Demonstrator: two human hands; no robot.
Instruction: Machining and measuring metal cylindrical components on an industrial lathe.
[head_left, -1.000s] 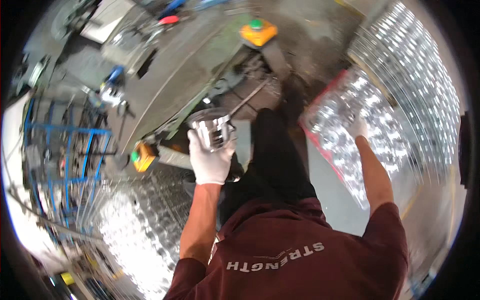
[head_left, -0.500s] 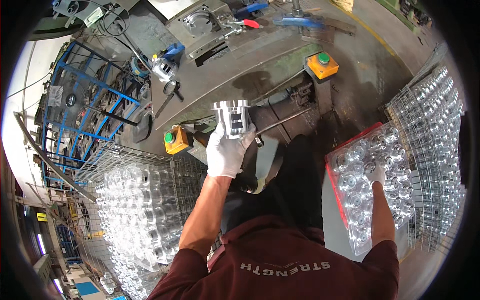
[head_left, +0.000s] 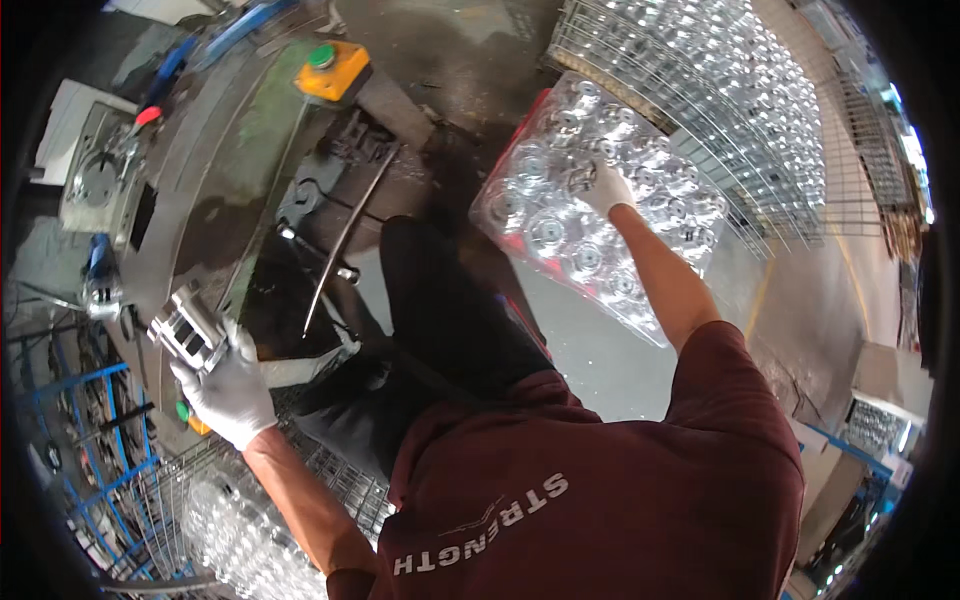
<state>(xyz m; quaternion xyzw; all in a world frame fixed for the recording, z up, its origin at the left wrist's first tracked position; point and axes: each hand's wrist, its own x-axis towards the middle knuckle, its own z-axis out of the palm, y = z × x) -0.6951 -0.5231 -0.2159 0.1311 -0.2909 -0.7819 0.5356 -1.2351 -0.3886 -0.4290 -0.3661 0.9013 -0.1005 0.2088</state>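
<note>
At the left, my gloved left hand (head_left: 232, 395) is closed around a shiny flanged metal housing (head_left: 190, 330), tilted, with dark rectangular slots in its side. My gloved right hand (head_left: 606, 190) reaches out over a clear plastic tray (head_left: 488, 208) of round metal parts. Its fingers close on a metal part (head_left: 581, 180) in the tray; the fingertips are partly hidden. Several similar parts sit in the tray pockets around that hand. Something red (head_left: 515, 243) shows under the tray's edge.
A wire cage (head_left: 690, 150) with stacked trays of shiny parts stands beyond the tray. Another stack of trays (head_left: 240, 520) is at the lower left. A yellow box with a green button (head_left: 335, 72) and a fixture (head_left: 100, 175) are on the machine side. A thin rod (head_left: 350, 235) slants near my knees.
My view has turned to the right, so the machine now lies at the left. The housing in my left hand has tipped over. My right hand stays at the tray.
</note>
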